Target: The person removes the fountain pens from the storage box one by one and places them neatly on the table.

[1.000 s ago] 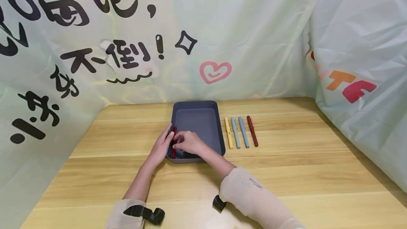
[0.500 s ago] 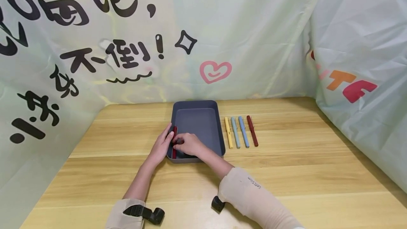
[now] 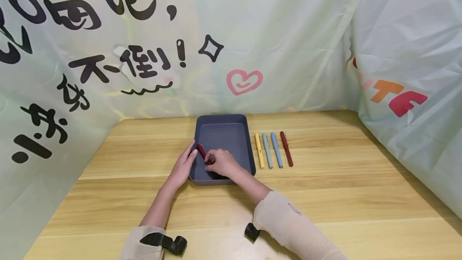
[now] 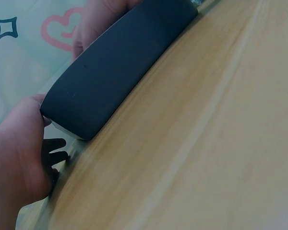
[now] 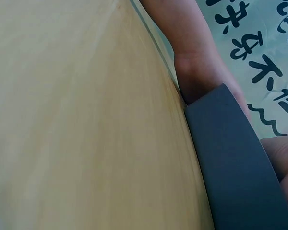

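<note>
A dark grey rectangular tray [image 3: 231, 131] stands on the wooden table. My left hand [image 3: 181, 170] holds its left wall, thumb over the rim and fingers along the outside. Inside the tray, my right hand [image 3: 222, 163] pinches a dark red pen [image 3: 201, 150] between thumb and fingers. The pen slants, its far end close to the left wall; its near end is hidden by the hand. In the left wrist view the tray's outer wall [image 4: 120, 72] covers most of the right hand [image 4: 98, 21]. From the right wrist, the tray wall [image 5: 235, 158] hides the pen.
Right of the tray, a yellow pen [image 3: 259, 150], a pale green pen [image 3: 267, 150], a blue pen [image 3: 276, 149] and another dark red pen [image 3: 286, 149] lie side by side on the table [image 3: 325, 204]. A printed cloth [image 3: 288, 51] hangs behind.
The dark red pen lay along the tray's left wall; now its near end has swung right, away from the wall. My right hand has shifted slightly right with it. The left hand stays put.
</note>
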{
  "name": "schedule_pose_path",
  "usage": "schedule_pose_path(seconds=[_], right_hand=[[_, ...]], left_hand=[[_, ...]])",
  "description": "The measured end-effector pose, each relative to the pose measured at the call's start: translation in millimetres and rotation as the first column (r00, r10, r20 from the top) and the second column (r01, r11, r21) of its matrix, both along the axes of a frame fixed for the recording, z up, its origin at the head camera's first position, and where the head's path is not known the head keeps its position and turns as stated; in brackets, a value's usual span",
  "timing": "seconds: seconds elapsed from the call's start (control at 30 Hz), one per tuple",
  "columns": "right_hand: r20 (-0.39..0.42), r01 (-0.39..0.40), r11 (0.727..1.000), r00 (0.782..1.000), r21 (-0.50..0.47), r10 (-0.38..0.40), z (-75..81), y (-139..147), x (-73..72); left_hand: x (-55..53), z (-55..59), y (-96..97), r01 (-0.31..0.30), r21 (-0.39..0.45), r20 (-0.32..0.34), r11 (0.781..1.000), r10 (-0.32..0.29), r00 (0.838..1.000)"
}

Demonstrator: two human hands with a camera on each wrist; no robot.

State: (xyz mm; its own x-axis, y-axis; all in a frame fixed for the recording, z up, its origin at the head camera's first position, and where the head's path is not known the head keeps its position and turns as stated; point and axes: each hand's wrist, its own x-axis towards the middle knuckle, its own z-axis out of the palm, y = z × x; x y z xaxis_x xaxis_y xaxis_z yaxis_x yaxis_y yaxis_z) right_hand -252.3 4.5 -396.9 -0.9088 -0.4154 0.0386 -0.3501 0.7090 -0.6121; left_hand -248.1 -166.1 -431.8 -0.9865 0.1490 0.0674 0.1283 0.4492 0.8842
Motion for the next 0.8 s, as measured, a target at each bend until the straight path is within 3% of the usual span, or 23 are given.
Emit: schedule_pose_path(seconds=[0.33,0.8], right_hand=[[-0.033,0.047,0.999,0.998,-0.002,-0.047,-3.2,8.1,-1.0],[0.002,0.153,0.988,0.988,0.010,-0.153,-4.0,5.9,-0.8]], left_hand=[[1.2,1.5,-0.3,-0.013,-0.011,0.011,1.000,0.013,1.000],[0.8,1.4,1.5,-0.012,-0.009,0.011,1.000,0.012,1.000]])
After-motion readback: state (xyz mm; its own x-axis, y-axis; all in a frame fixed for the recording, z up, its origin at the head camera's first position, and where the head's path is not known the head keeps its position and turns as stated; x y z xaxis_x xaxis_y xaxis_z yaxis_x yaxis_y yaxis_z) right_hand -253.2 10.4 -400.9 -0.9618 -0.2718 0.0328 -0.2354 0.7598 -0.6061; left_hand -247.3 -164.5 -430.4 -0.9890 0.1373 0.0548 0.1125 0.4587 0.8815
